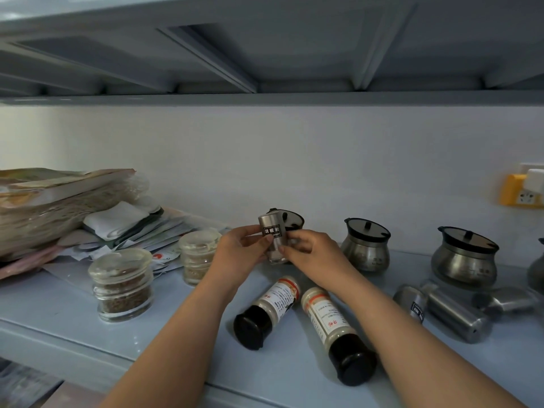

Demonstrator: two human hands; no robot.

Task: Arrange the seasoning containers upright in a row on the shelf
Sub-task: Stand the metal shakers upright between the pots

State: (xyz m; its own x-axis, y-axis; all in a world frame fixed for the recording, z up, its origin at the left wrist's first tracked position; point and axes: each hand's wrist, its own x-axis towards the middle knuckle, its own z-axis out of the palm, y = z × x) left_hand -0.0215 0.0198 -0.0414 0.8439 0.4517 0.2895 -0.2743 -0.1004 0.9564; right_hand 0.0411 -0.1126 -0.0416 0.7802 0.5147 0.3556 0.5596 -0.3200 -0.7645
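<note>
Shaker held upright, left hand and right hand both pinching it, just in front of the steel pot; likely needs only lowering beside that pot

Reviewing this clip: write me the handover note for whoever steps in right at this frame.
Hands: left hand and right hand both grip the labelled shaker, held roughly upright towards the back of the shelf.
Standing: two glass jars on the left; lidded steel pots along the wall.
Lying down: two black-capped bottles in front; three fallen steel shakers at right.
Done: no row formed yet.
Left: set the held one down, then stand up the five lying ones beside it.
</note>
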